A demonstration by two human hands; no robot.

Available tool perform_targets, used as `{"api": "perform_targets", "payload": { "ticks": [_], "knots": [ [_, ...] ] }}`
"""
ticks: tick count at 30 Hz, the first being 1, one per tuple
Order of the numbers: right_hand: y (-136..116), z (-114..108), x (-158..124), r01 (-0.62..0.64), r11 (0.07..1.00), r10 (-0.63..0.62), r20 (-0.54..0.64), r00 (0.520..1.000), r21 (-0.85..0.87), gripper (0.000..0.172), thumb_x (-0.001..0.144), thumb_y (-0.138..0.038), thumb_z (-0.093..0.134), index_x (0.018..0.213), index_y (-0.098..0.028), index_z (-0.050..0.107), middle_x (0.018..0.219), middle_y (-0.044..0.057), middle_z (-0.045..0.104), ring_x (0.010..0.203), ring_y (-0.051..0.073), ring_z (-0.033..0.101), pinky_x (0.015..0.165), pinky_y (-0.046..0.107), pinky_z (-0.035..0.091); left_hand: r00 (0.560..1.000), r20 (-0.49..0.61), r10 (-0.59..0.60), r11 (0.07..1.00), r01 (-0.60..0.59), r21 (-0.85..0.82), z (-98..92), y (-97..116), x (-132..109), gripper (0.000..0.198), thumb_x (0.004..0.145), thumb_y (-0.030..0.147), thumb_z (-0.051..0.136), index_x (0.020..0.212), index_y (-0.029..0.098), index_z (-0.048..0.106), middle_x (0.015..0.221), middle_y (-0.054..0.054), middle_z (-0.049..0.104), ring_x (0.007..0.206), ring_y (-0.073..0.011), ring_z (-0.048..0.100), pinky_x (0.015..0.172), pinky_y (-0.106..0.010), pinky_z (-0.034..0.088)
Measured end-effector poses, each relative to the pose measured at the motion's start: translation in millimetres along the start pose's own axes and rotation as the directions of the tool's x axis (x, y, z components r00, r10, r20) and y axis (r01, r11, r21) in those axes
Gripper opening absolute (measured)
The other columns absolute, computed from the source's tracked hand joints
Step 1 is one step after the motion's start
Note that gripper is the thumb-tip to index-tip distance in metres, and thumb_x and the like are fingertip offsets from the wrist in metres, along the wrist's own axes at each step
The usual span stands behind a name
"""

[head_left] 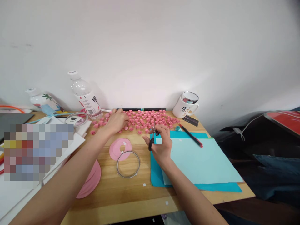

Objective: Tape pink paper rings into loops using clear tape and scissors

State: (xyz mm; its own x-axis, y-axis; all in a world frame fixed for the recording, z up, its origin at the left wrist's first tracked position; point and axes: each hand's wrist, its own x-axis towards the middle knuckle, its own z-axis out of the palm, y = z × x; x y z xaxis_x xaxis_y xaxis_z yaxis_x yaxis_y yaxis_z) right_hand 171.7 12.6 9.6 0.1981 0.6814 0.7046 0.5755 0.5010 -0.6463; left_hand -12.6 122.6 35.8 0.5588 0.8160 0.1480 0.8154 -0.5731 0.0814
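Note:
Many small rolled pink paper roses (152, 117) lie spread along the back of the table. My left hand (117, 121) is down among the roses at their left side, its fingers bent and closed. Its fingertips are partly hidden, so whatever they pinch does not show. My right hand (162, 143) grips a small pair of scissors with black handles (151, 144), blades pointing away from me toward the roses. Below it lies a light blue sheet (201, 162) on darker blue sheets (156, 175). A pink paper disc with a hole (114, 150) rests between my arms.
A tape roll (117, 168) overlaps the disc's edge. More pink paper (93, 184) lies under my left forearm. A water bottle (85, 97) and white mug (184, 106) stand at the back. A pen (191, 135) crosses the blue sheets. White papers (14, 200) cover the left.

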Motion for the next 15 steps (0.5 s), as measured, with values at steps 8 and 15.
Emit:
{"api": "perform_targets", "payload": {
  "ticks": [8, 15],
  "knots": [
    [-0.5, 0.4, -0.6, 0.011, 1.0, -0.011, -0.005, 1.0, 0.022, 0.021, 0.073, -0.024, 0.066, 0.089, -0.021, 0.053, 0.077, 0.005, 0.061, 0.083, 0.022, 0.05, 0.068, 0.036, 0.047, 0.999, 0.043, -0.031, 1.0, 0.031, 0.003, -6.2, 1.5, -9.0, 0.018, 0.075, 0.022, 0.054, 0.061, 0.021, 0.065, 0.073, -0.005, 0.063, 0.087, -0.0241, 0.045, 0.071, -0.037, 0.026],
    [-1.1, 0.5, -0.4, 0.007, 1.0, -0.007, -0.004, 1.0, 0.025, 0.019, 0.074, -0.025, 0.064, 0.089, -0.021, 0.053, 0.076, 0.004, 0.06, 0.08, 0.021, 0.05, 0.066, 0.036, 0.046, 0.99, 0.136, -0.024, 0.996, 0.013, 0.084, -8.3, 9.4, -11.3, 0.015, 0.073, 0.024, 0.056, 0.061, 0.018, 0.065, 0.078, -0.008, 0.061, 0.087, -0.0257, 0.044, 0.073, -0.039, 0.027]
  ]
}}
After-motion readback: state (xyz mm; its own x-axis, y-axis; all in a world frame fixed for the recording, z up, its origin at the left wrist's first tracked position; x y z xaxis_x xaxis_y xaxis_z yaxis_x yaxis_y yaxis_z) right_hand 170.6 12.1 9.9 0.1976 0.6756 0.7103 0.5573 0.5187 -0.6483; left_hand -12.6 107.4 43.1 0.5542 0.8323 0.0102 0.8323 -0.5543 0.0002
